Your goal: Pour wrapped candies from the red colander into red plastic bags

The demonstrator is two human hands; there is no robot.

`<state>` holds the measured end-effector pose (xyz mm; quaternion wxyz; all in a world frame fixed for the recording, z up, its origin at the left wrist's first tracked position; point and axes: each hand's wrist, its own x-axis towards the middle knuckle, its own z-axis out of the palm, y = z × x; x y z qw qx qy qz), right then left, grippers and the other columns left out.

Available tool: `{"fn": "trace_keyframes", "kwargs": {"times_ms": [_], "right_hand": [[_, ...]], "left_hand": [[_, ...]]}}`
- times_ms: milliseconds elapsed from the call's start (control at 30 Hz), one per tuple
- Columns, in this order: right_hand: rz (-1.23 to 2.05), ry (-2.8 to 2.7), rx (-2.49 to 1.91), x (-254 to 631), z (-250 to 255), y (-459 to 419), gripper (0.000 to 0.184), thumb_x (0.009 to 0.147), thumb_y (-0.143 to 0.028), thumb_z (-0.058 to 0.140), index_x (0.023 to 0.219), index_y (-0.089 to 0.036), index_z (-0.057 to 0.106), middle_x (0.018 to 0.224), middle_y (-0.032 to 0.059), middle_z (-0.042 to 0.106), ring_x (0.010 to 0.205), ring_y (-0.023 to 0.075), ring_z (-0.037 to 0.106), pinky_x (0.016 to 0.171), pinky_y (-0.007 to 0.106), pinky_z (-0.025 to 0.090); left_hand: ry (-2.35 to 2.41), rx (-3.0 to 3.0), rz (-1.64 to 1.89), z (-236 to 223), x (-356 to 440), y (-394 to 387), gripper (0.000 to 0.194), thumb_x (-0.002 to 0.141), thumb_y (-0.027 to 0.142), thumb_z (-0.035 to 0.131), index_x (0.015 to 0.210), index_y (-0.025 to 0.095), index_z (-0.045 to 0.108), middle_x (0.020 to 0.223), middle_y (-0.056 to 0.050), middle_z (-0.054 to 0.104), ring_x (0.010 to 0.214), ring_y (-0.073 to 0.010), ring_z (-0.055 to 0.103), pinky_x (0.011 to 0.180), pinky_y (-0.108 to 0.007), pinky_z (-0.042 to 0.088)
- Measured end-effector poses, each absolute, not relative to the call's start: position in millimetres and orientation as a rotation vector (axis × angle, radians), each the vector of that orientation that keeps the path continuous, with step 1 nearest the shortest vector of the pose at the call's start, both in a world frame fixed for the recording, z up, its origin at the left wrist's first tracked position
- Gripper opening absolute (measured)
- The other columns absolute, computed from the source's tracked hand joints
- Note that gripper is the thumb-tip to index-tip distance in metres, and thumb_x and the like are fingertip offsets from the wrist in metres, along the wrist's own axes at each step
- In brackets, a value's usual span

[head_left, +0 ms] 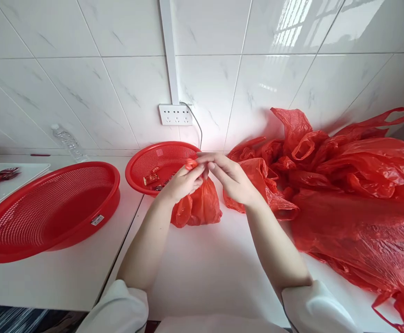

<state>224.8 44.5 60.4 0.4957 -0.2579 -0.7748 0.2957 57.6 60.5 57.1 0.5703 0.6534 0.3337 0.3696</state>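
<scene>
White sleeves (pixel 321 307) — elbow-length, bare forearms (pixel 146 240)

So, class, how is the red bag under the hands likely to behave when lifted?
The bag is probably floppy: its thin film creases and gathers at the left hand. Its bulging lower part suggests a load that would likely hang low, though the contents are hidden.

I count 2+ red perforated plastic baskets (pixel 84 232), 1 clear plastic bottle (pixel 69 142), 1 white tray (pixel 28 173), 1 white socket plate (pixel 176 115); red plastic bags (pixel 358 171): several, overlapping.
</scene>
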Motion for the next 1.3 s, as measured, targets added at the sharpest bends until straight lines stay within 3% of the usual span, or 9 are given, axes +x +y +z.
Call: {"fn": "trace_keyframes", "kwargs": {"times_ms": [67,167,333,500,667,767,833,1033,1300], "right_hand": [[0.802,-1.814,-0.666,228.9,45.6,50.5,0.024,0.096,-0.024,0.048,0.117,-0.022,0.060,0.114,0.0058,0.064,0.102,0.0168,0.062,0.093,0.036,0.050],[0.849,-1.674,-0.707,233.1,27.5,56.7,0.015,0.092,-0.024,0.057,0.104,-0.019,0.063,0.097,0.0051,0.066,0.091,0.0165,0.064,0.086,0.034,0.052],[0.736,-1.654,-0.700,246.1,29.5,44.5,0.003,0.088,-0.017,0.061,0.088,-0.019,0.064,0.087,0.0027,0.066,0.085,0.0150,0.064,0.082,0.032,0.052],[0.850,-2.248,-0.600,259.2,42.5,28.4,0.013,0.086,-0.012,0.061,0.092,-0.021,0.068,0.088,0.0009,0.070,0.077,0.0131,0.065,0.073,0.027,0.053],[0.937,-1.662,-0.685,244.2,25.5,47.5,0.019,0.096,-0.027,0.049,0.105,-0.022,0.065,0.101,0.0040,0.067,0.090,0.0142,0.064,0.080,0.029,0.054],[1.148,-1.509,-0.684,231.7,11.0,62.6,0.036,0.097,-0.032,0.043,0.132,-0.029,0.050,0.130,0.0064,0.056,0.087,0.0133,0.064,0.063,0.025,0.056],[1.262,-1.506,-0.637,228.6,5.9,67.5,0.046,0.094,-0.031,0.049,0.139,-0.032,0.042,0.137,0.0068,0.052,0.079,0.0119,0.063,0.052,0.022,0.052],[1.220,-1.629,-0.624,238.4,11.3,62.1,0.026,0.091,-0.031,0.058,0.113,-0.020,0.068,0.103,0.0058,0.069,0.088,0.0163,0.064,0.079,0.032,0.055],[0.914,-1.687,-1.001,253.7,15.2,48.7,0.043,0.095,-0.046,0.049,0.126,-0.020,0.063,0.086,0.0049,0.075,0.082,0.0193,0.071,0.082,0.036,0.057]], "left_hand": [[0.766,1.515,0.862,53.0,55.9,59.5,0.037,0.096,0.048,0.042,0.075,0.019,0.051,0.052,0.007,0.027,0.044,-0.0063,0.024,0.043,-0.021,0.024],[0.763,1.522,0.840,46.6,52.6,56.2,0.039,0.097,0.048,0.040,0.078,0.018,0.057,0.048,0.005,0.036,0.045,-0.0079,0.035,0.050,-0.023,0.034],[0.861,1.386,0.912,37.6,47.3,63.1,0.036,0.093,0.047,0.048,0.100,0.018,0.067,0.057,0.000,0.055,0.051,-0.0101,0.046,0.056,-0.024,0.041],[0.847,1.724,0.813,40.5,40.4,61.8,0.011,0.083,0.022,0.060,0.090,0.017,0.067,0.085,-0.004,0.067,0.068,-0.0116,0.056,0.064,-0.024,0.047],[1.130,2.625,0.890,47.2,45.7,33.7,0.027,0.082,0.000,0.043,0.079,0.019,0.061,0.077,-0.001,0.061,0.065,-0.0116,0.054,0.060,-0.024,0.041],[1.145,2.796,1.304,43.4,51.7,32.2,0.026,0.085,0.003,0.045,0.089,0.022,0.062,0.095,-0.005,0.063,0.080,-0.0146,0.061,0.070,-0.025,0.046],[1.126,2.741,1.463,38.8,53.3,39.4,0.022,0.085,0.007,0.051,0.095,0.023,0.062,0.101,-0.006,0.062,0.087,-0.0165,0.062,0.072,-0.026,0.047],[1.306,2.655,1.353,30.9,49.3,55.4,0.011,0.085,0.013,0.055,0.078,0.021,0.060,0.072,0.000,0.063,0.069,-0.0141,0.059,0.064,-0.026,0.045],[1.355,2.225,1.175,44.9,26.6,38.6,0.022,0.085,0.037,0.063,0.072,0.019,0.065,0.069,-0.001,0.067,0.062,-0.0132,0.060,0.059,-0.024,0.046]]}}
